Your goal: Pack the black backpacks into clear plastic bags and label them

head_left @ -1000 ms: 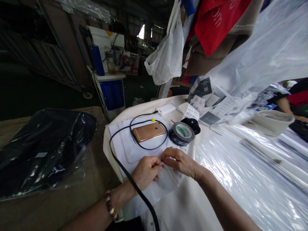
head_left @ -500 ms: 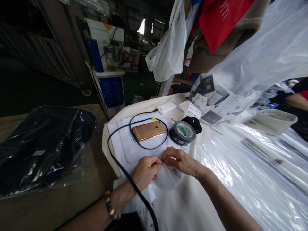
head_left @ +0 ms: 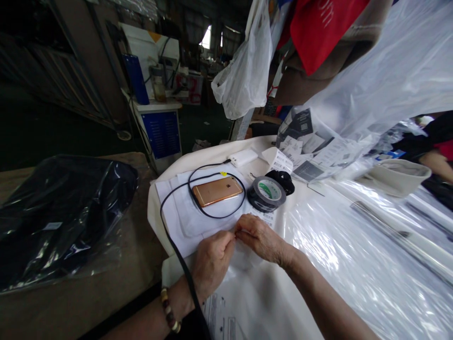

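Note:
My left hand (head_left: 214,259) is closed, with thumb and forefinger pinched together. Its fingertips meet those of my right hand (head_left: 260,238), also closed in a pinch. Whatever lies between the fingertips is too small and covered to make out. Thin, see-through plastic (head_left: 244,257) shows just below the joined fingers. Beyond the hands, a gold phone (head_left: 217,191) rests on white sheets (head_left: 173,191), ringed by a loop of black cable (head_left: 177,250) that also crosses over my left wrist. A roll of dark tape (head_left: 267,193) sits near my right hand.
A white power bank (head_left: 243,158) and a black object (head_left: 281,182) lie behind the tape. Clear bags of printed tags (head_left: 304,151) and shiny plastic sheeting (head_left: 329,236) cover the right. A dark bagged item (head_left: 67,212) lies left. Another person's arm (head_left: 439,163) shows at far right.
My hands have drawn closer together at the fingertips, and the left hand has turned knuckles-up. A small red spot between the fingers is now out of sight. The camera view has shifted slightly.

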Action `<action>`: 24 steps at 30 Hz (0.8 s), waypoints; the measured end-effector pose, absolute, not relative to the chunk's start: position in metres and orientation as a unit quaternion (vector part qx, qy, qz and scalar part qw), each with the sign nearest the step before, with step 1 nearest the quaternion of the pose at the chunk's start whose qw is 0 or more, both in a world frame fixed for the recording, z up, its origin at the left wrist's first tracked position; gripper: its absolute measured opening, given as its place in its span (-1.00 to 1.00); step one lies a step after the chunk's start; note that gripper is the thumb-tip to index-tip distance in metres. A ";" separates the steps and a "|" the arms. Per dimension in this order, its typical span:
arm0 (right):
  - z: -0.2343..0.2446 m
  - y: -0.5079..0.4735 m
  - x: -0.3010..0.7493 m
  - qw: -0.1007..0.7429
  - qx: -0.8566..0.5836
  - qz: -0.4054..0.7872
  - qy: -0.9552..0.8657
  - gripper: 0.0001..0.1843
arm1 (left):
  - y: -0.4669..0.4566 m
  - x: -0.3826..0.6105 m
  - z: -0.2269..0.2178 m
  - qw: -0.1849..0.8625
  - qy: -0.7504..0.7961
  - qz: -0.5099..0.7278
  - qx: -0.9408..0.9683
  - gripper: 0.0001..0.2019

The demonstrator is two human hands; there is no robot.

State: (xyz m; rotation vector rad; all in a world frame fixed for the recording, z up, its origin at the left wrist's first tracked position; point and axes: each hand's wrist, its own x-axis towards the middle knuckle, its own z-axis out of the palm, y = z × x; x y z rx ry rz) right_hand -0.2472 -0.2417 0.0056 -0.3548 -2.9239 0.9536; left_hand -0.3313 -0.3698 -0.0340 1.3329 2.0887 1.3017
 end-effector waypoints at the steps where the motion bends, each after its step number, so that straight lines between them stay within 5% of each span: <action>1: 0.005 -0.242 -0.247 0.025 -0.118 0.310 -0.943 -0.88 | -0.371 -0.331 -0.035 0.158 0.733 0.460 0.476 -0.76; 7: 0.001 -0.237 -0.244 0.044 -0.128 0.343 -0.930 -0.86 | -0.372 -0.339 -0.032 0.336 0.710 0.470 0.402 -0.82; 13: -0.012 -0.248 -0.234 0.170 -0.165 0.331 -0.913 -0.79 | -0.372 -0.344 -0.026 0.481 0.672 0.444 0.346 -0.77; 17: -0.027 -0.259 -0.230 0.144 -0.167 0.218 -0.951 -0.71 | -0.374 -0.343 -0.029 0.492 0.690 0.386 0.364 -0.86; 24: -0.049 -0.267 -0.231 0.090 -0.197 0.131 -0.967 -0.56 | -0.378 -0.336 -0.029 0.389 0.746 0.322 0.434 -0.72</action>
